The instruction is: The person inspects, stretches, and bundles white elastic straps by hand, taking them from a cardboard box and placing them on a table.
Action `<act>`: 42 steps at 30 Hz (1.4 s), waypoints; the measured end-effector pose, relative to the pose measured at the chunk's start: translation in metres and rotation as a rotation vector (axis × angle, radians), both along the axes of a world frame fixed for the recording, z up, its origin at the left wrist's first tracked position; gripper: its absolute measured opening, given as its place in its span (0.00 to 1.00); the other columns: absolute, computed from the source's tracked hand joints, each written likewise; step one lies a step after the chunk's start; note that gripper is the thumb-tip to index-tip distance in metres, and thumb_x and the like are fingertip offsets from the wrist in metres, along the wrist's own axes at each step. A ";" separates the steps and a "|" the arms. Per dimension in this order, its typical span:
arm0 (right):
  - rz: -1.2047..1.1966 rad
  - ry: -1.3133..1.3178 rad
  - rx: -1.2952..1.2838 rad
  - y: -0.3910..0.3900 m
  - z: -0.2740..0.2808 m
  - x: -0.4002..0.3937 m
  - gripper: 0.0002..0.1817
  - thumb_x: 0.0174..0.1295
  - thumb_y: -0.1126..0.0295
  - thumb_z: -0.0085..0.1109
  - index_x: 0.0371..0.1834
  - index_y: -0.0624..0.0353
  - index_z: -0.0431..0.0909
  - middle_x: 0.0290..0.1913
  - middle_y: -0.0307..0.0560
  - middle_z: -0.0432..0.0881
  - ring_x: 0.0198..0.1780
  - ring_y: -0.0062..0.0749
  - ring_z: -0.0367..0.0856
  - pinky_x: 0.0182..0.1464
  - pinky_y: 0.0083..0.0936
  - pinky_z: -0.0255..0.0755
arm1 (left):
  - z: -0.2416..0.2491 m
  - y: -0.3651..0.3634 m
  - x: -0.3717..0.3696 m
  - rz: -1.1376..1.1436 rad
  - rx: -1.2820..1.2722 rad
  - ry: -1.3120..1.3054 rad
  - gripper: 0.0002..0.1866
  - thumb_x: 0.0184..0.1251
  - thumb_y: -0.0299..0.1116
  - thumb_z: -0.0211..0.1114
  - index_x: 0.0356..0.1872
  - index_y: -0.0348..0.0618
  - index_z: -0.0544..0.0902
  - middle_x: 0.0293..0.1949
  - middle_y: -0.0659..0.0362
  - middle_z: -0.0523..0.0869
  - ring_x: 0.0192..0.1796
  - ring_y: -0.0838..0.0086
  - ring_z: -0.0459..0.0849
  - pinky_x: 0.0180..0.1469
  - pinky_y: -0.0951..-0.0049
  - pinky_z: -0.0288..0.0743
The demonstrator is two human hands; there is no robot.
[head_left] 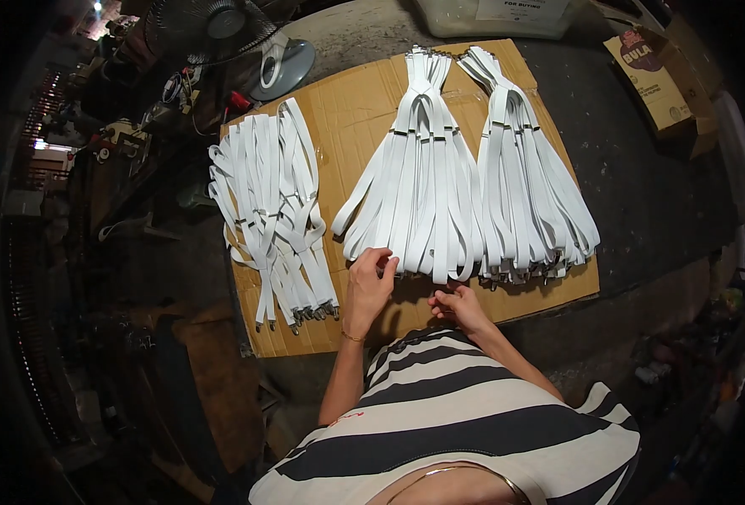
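Note:
White elastic straps with metal clips lie in three bundles on a flattened cardboard sheet (339, 105). The middle bundle (431, 185) fans out toward me, its top gathered. Beside it on the right is a similar fanned bundle (524, 177). A smaller, looser bundle (271, 202) lies at the left. My left hand (372, 282) is at the lower left edge of the middle bundle, fingers curled; whatever they hold is too small to make out. My right hand (459, 305) is just below the same bundle's lower edge, fingers bent, with its grip unclear.
A fan (221, 25) with a grey base (288, 69) stands at the back left. A translucent bin (494, 21) is at the back. An open cardboard box (654, 88) sits at the back right. Dark clutter lies at the far left.

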State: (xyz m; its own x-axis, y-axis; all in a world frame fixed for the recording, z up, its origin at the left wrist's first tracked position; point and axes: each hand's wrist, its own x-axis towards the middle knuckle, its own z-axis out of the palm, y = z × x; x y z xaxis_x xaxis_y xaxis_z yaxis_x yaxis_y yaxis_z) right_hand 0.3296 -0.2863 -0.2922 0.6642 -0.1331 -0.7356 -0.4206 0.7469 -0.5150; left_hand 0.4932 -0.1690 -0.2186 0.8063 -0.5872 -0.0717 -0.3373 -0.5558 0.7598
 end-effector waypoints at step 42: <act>-0.164 -0.083 -0.298 -0.011 -0.011 -0.008 0.09 0.63 0.71 0.54 0.44 0.63 0.74 0.27 0.39 0.81 0.23 0.16 0.75 0.25 0.13 0.68 | -0.036 -0.032 -0.059 -0.237 0.108 0.323 0.36 0.57 0.36 0.64 0.60 0.22 0.57 0.17 0.52 0.80 0.18 0.69 0.81 0.25 0.72 0.73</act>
